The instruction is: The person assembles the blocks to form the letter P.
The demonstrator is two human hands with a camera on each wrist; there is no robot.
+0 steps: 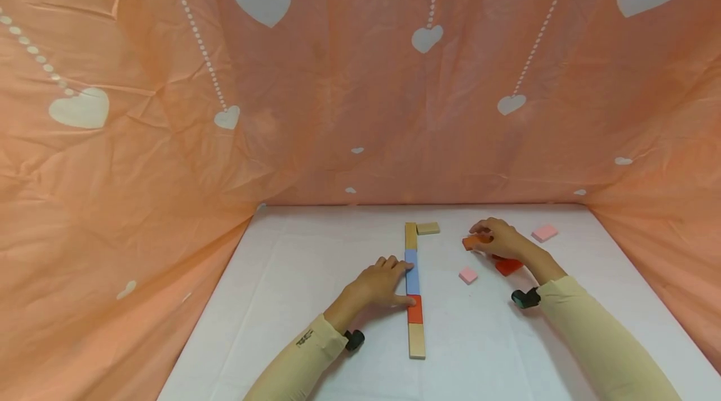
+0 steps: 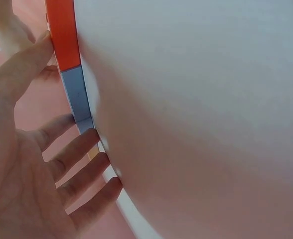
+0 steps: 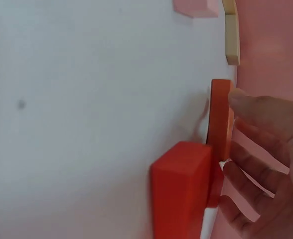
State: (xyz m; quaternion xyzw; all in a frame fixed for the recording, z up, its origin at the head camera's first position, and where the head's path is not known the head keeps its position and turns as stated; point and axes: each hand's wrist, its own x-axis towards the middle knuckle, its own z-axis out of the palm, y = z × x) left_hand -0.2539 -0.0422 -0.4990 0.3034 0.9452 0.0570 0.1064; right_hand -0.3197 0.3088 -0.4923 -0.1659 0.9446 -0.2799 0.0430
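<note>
My left hand [image 1: 378, 283] rests against a straight row of flat blocks, fingers fairly straight. Its thumb touches the red block [image 1: 415, 313] and a fingertip touches the blue part [image 1: 413, 279] of the row. Wooden blocks form the row's far end [image 1: 410, 236] and near end [image 1: 417, 343]. To the right, my right hand [image 1: 505, 241] pinches an orange block [image 3: 219, 114] between thumb and fingers; whether it is off the table cannot be told. Red blocks [image 3: 181, 194] lie close beside and below that hand, partly covered by it in the head view.
A loose wooden block [image 1: 428, 228] lies beside the row's far end. One small pink block [image 1: 468, 275] sits between the row and the right hand, and a longer pink block [image 1: 544, 233] lies farther right. An orange cloth [image 1: 394, 107] hangs behind the white table [image 1: 315, 232].
</note>
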